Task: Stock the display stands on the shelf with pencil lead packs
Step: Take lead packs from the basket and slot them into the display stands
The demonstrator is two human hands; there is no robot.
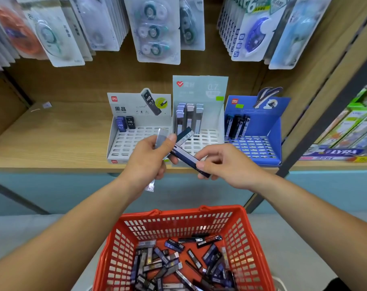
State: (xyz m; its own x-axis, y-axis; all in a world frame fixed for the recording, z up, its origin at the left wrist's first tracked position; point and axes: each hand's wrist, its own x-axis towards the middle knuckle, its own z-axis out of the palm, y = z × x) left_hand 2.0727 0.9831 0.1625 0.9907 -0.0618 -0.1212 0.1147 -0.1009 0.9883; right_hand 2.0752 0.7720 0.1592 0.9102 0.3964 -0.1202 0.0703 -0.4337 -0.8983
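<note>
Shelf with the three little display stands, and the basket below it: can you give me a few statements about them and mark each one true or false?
1. The red basket holds many loose packs. True.
2. The white stand is full. False: only two packs stand in its back left corner.
3. The right hand pinches a dark blue pack. True.
4. The blue stand is the middle one of the three. False: it is the rightmost, and a pale stand is in the middle.
5. The left hand is empty. False: it grips a clear pack.
</note>
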